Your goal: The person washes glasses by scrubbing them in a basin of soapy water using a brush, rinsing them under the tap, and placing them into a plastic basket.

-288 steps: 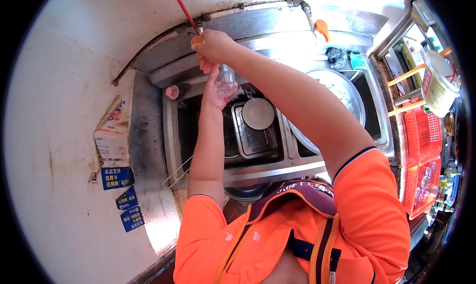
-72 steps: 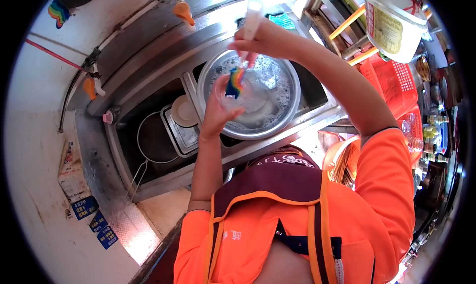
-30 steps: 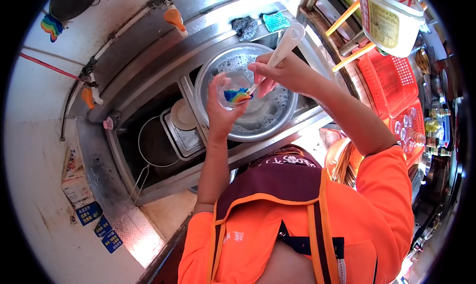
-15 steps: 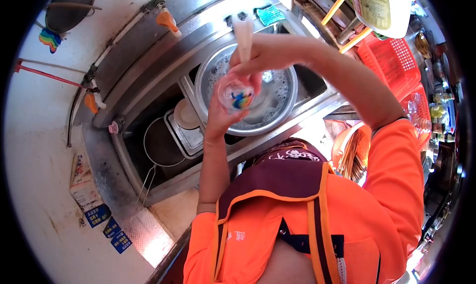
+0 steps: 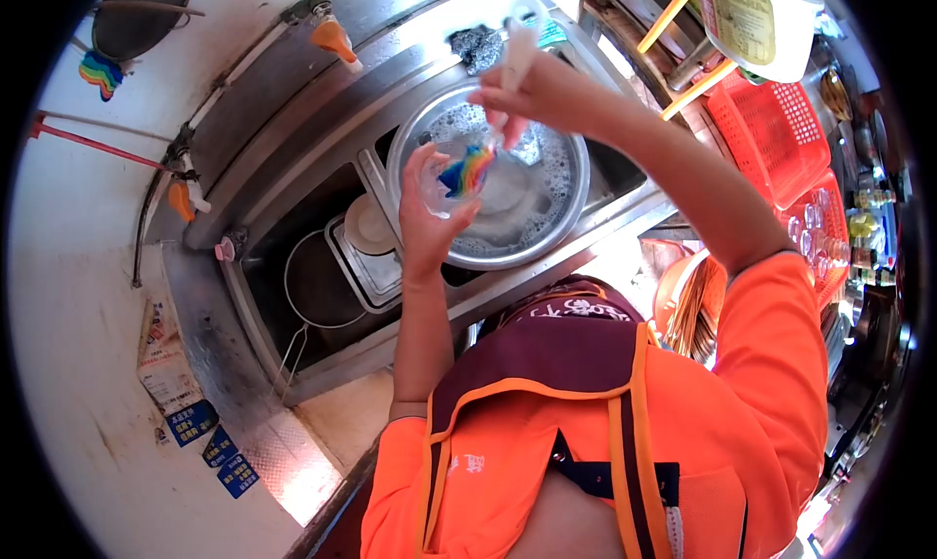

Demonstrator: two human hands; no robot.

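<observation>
From the head view: gripping a clear round cup [image 5: 436, 186] in the left hand [image 5: 429, 217], and a white-handled brush with rainbow-striped sponge head [image 5: 468, 171] in the right hand [image 5: 527, 95], above a sudsy round metal basin [image 5: 584, 193].

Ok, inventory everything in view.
Glass: one, clear, left hand
Brush: one, white and rainbow, right hand
Basin: one, silver, over sink
Plate: one, white, on tray
Tray: one, silver, in sink
Hoop: one, silver, beside tray
Scourer: one, grey, behind basin
Taps: two, orange handles, behind sink
Baskets: two, red, right side
Tub: one, white, upper right
Labels: three, blue, left wall
Sponge: one, rainbow, upper left
Clutter: uncountable, mixed, far right
Left hand: one, bare, on glass
Right hand: one, bare, on brush
</observation>
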